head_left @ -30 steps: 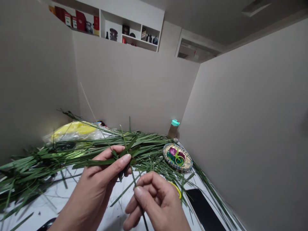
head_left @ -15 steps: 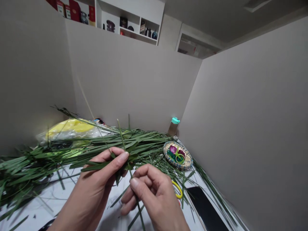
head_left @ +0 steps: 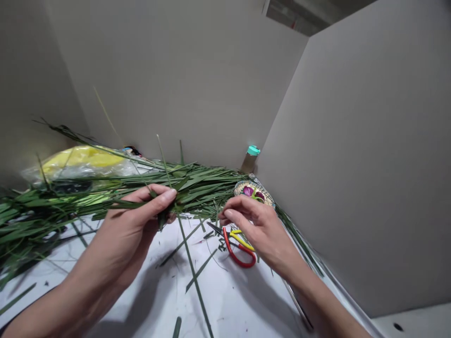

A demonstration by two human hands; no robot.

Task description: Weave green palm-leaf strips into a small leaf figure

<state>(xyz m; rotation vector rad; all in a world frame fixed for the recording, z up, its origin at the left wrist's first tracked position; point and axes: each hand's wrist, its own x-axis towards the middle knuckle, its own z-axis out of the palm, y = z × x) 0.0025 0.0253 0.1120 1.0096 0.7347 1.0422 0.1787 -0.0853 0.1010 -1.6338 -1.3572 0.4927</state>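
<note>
My left hand [head_left: 141,209] pinches a folded green leaf piece [head_left: 181,190] between thumb and fingers. A long leaf strip [head_left: 193,267] runs down from that piece toward me, and a thin stem [head_left: 162,155] sticks up from it. To the right, my right hand [head_left: 255,220] hovers with bent fingers and a gap between thumb and forefinger; nothing shows in it. Just below it lie scissors [head_left: 243,256] with one red and one yellow handle, partly covered by the hand. Behind its knuckles is a small woven basket [head_left: 269,199] with purple and green pieces, partly hidden.
A heap of long green leaves [head_left: 207,180] spans the back of the white table [head_left: 148,300]. Leaf scraps [head_left: 200,272] lie about. A yellow item in a clear plastic bag [head_left: 84,159] sits back left, a turquoise-lidded bottle [head_left: 251,159] back right. Grey partitions [head_left: 369,141] stand around.
My right hand has let go of the leaf strip and moved right, over the scissors. The left hand keeps its hold. The view has tilted down, and the shelves have left it.
</note>
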